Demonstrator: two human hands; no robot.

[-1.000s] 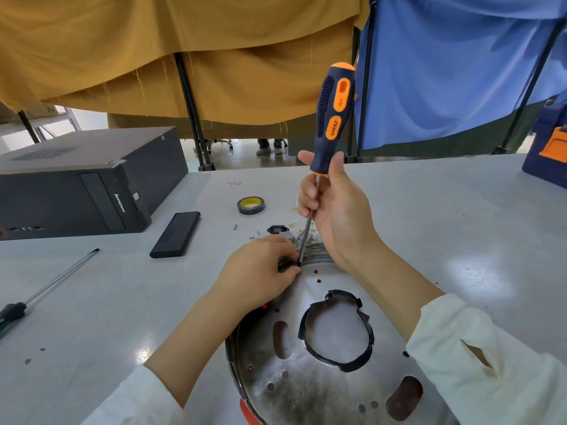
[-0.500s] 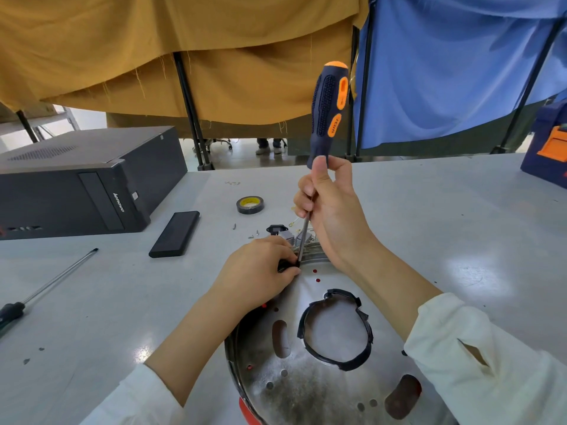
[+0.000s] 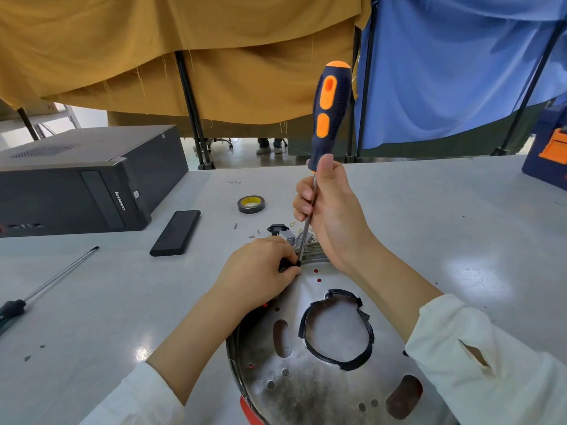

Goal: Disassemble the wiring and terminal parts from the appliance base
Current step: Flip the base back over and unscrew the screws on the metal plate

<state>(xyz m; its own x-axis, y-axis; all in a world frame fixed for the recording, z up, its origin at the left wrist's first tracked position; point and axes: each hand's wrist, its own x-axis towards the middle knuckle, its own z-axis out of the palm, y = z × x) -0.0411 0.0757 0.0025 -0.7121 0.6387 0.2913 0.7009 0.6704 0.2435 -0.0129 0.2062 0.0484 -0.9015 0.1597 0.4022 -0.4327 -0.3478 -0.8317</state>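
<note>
The left hand (image 3: 259,268) fingers (image 3: 288,265) pinch a small black terminal part (image 3: 283,266) at the appliance base (image 3: 306,388) rim. Right hand (image 3: 331,210) fingers clamp the screwdriver (image 3: 331,108), tip just beside them. Likely step: loosening a terminal screw; next needs steady downward turning.

Head camera looks forward-down, close over the table (image 3: 429,228).

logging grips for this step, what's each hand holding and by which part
The right hand pinches the screwdriver at the handle's bottom and upper shaft. The left hand grips a small black part on the appliance base rim.
</note>
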